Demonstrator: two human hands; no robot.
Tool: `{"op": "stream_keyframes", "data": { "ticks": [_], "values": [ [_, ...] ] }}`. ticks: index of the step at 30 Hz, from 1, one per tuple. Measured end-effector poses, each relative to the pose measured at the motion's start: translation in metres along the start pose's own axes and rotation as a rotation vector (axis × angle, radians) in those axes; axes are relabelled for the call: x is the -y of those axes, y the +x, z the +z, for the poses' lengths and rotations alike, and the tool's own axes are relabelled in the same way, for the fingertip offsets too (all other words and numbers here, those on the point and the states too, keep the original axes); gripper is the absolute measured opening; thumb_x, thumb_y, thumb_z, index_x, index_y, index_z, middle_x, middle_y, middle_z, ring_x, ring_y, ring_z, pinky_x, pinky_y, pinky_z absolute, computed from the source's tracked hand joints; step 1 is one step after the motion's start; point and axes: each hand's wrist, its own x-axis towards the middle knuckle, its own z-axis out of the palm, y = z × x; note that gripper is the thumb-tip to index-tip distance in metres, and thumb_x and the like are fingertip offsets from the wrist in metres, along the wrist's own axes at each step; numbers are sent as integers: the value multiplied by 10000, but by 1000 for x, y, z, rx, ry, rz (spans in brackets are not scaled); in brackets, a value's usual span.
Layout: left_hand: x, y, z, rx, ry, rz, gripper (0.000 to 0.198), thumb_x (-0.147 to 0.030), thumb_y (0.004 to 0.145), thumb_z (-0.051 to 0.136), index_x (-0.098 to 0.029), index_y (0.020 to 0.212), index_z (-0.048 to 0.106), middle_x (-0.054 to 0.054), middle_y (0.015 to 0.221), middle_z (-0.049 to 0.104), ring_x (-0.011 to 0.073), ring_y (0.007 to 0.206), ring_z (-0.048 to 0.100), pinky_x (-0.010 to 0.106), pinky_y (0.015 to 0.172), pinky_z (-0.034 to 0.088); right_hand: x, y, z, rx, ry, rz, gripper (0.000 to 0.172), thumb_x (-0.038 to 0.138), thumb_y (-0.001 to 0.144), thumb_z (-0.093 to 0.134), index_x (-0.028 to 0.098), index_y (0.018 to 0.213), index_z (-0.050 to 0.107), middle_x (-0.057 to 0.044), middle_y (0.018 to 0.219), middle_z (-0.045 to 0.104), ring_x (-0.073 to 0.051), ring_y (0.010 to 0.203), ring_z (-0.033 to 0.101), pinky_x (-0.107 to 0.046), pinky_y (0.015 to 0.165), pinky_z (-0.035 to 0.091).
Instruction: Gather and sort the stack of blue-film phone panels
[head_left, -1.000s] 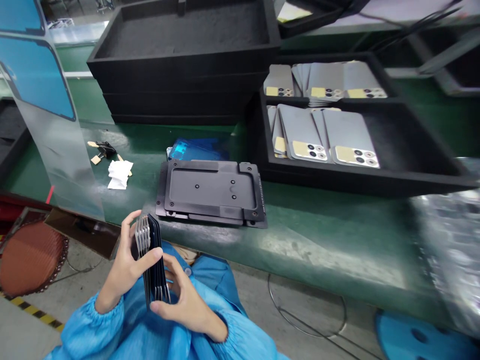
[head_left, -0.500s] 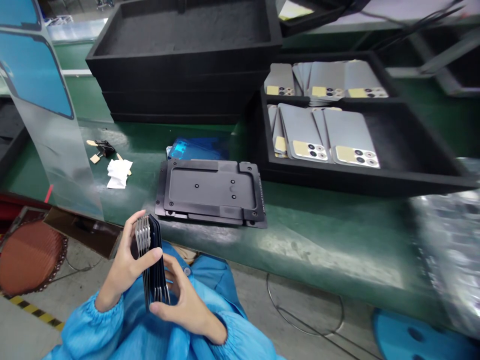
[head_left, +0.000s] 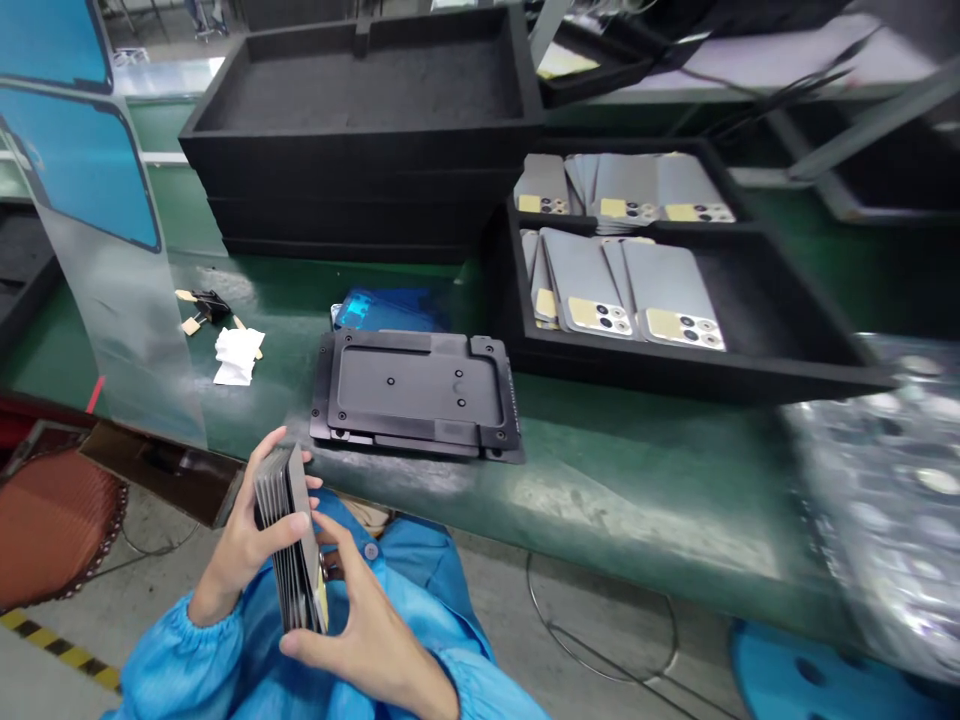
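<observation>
Both my hands hold a stack of several phone back covers [head_left: 291,540] on edge over my lap, below the table's front edge. My left hand [head_left: 244,540] wraps the stack from the left, thumb across its face. My right hand [head_left: 360,610] cups its lower right end with curled fingers. A black metal fixture plate [head_left: 416,390] lies flat on the green table [head_left: 637,480] just beyond my hands. Right of it stands a black tray [head_left: 772,370] with several silver phone back covers [head_left: 630,290] leaning in rows.
A stack of empty black trays [head_left: 360,150] stands at the back. Blue film sheets [head_left: 386,310] lie behind the fixture. A white wipe [head_left: 238,355] and small tabs [head_left: 199,305] lie to the left. Bubble wrap [head_left: 885,480] covers the table's right end. A blue stool [head_left: 825,680] is lower right.
The stack has tilted in my hands, so its flat grey face now shows instead of only its edges. The view has shifted slightly; the table items have not moved.
</observation>
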Motion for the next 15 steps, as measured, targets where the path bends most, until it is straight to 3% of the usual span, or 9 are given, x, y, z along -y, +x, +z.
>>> {"op": "stream_keyframes", "data": {
  "ticks": [2,5,7,11,15],
  "values": [
    [2,-1,-3,13,-79,13,753,-408,815,781,-387,1460,392,71,1387,559,246,1094,663,379,921,592,5,-1,0,60,115,-40,1161,585,593,919,296,1513,273,-145,1575,340,-357,1384,445,-533,1166,335],
    [4,-2,-3,42,-219,32,689,-448,826,754,-374,1430,432,79,1402,566,264,1111,662,405,933,590,8,-1,2,100,307,-88,1144,733,598,845,298,1472,248,-166,1541,374,-345,1362,484,-504,1132,380],
    [3,0,-1,59,-232,60,709,-467,821,755,-381,1439,416,79,1403,568,268,1121,657,412,944,585,5,2,6,19,322,-75,1119,723,585,856,299,1426,251,-180,1465,454,-355,1304,535,-516,1089,411],
    [1,3,3,47,-43,158,781,-491,794,783,-369,1462,396,100,1409,556,292,1153,637,419,976,561,-11,17,11,-116,191,-92,1088,612,490,932,307,1330,311,-161,1347,560,-394,1291,540,-549,1091,398],
    [-2,4,7,135,25,199,847,-567,761,779,-322,1474,393,133,1442,529,325,1181,611,441,1000,544,-15,29,6,-199,72,-139,1063,570,367,983,304,1215,401,-145,1304,592,-407,1241,579,-514,1021,484]
  ]
}}
